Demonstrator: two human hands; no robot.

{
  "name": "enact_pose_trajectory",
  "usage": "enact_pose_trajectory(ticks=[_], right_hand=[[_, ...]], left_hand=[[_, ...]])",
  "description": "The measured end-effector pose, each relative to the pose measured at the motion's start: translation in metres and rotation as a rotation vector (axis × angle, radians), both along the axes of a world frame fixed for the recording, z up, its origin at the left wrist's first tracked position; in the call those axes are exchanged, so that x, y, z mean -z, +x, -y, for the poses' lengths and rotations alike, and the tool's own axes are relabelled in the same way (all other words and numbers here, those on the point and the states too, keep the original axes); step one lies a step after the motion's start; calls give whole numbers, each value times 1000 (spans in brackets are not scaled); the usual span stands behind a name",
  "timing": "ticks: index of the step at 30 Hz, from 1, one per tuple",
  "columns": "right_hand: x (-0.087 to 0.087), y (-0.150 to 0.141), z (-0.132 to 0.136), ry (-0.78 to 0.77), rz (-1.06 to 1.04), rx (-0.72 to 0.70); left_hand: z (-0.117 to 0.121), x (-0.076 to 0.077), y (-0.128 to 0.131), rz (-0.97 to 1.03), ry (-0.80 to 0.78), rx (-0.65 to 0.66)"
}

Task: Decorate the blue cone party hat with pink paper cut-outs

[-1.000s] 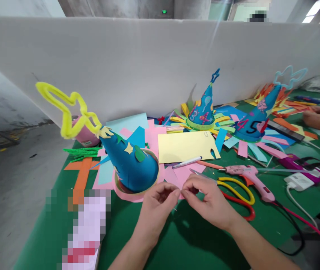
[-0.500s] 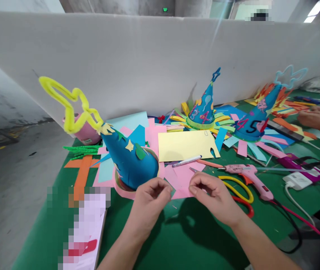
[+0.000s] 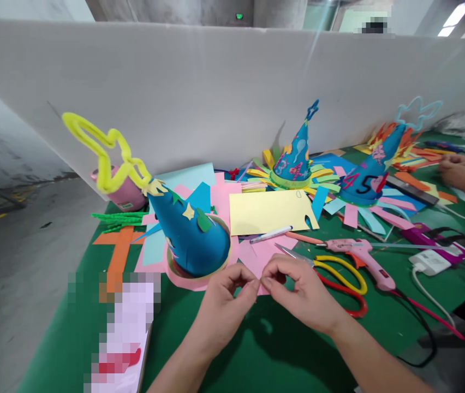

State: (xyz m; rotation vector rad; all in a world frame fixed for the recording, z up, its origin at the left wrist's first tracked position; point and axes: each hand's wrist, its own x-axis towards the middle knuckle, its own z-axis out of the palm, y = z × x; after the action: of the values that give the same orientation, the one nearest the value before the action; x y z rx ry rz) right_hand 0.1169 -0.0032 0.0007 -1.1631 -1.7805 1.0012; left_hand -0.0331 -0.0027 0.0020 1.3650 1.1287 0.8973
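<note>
Left hand (image 3: 230, 297) and right hand (image 3: 296, 292) are both pinching thumb to finger, tips pretty much meeting above the green table (image 3: 281, 360), and honestly I can't tell if they're holding anything tiny. The blue cone hat (image 3: 194, 240) is sitting just beyond the left hand, pink paper (image 3: 263, 254) is lying behind the fingertips, and scissors (image 3: 337, 259) are resting just past the right.
</note>
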Motion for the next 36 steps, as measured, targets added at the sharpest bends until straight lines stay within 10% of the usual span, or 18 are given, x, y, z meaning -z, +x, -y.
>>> enact_pose_trajectory(ticks=[26, 36], right_hand=[[2, 10, -5, -31, -56, 35], [0, -2, -1, 41, 18, -32]], left_hand=[[-10, 4, -17, 106, -26, -133], [-3, -6, -2, 49, -35, 16]])
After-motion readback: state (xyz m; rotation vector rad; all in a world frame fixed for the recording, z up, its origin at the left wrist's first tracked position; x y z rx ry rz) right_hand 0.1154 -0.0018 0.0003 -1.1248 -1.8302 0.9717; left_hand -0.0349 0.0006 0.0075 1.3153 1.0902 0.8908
